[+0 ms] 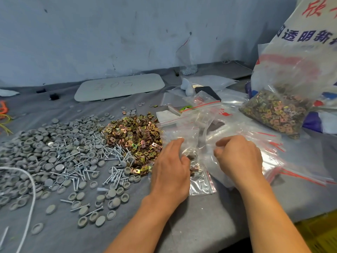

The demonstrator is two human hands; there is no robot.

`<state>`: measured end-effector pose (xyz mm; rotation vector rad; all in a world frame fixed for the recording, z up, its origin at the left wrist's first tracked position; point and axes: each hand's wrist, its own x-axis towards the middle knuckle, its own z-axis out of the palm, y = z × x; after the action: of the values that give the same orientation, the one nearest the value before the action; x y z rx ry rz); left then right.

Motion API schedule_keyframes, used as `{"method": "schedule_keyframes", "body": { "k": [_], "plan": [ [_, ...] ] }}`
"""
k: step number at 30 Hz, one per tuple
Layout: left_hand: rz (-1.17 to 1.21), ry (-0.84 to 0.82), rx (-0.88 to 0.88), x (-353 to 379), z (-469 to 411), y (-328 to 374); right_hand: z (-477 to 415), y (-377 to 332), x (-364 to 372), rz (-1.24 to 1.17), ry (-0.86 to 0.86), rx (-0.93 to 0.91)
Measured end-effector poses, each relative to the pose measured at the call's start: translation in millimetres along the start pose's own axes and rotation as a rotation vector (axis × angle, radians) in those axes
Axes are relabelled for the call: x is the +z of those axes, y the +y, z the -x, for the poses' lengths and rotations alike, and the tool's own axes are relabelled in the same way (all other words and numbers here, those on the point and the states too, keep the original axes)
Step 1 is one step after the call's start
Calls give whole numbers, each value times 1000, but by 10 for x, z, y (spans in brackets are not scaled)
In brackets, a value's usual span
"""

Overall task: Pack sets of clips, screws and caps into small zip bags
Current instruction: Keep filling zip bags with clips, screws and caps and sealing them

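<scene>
Grey round caps [45,157] lie heaped at the left of the grey cloth table. Silver screws [82,170] are scattered among them. A pile of brass-coloured clips [135,136] sits in the middle. My left hand [171,167] rests palm down on a small zip bag [200,181] that holds a few clips and a cap. My right hand [238,157] has its fingers curled on a heap of clear red-striped zip bags [228,128]. Whether the right fingers pinch a bag is hidden.
A large clear bag of clips [275,112] leans at the right against a printed white sack [310,33]. A white board [120,86] lies by the back wall. A phone [207,92] lies behind the bags. A white cord [31,196] crosses the left edge.
</scene>
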<state>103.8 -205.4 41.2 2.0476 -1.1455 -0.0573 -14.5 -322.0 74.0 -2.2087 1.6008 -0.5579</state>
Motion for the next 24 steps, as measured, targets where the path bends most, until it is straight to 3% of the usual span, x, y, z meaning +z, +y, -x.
{"method": "schedule_keyframes", "body": {
  "k": [3,9,13,15,20,24],
  "plan": [
    [-4,-8,-2,10,-6,-10,-29,14,-12,-113,91,39],
    [-22,15,14,29,-7,-12,-47,-32,-15,-327,152,-78],
    [-49,58,43,26,3,9,25,-2,-28,-28,-99,-259],
    [-81,98,90,21,9,34,53,-4,-13,-30,-124,-286],
    [-88,144,272,17,21,87,-45,-4,1,-410,-98,-88],
    [-88,155,333,21,28,92,-50,-37,19,-673,-95,-81]
  ]
}}
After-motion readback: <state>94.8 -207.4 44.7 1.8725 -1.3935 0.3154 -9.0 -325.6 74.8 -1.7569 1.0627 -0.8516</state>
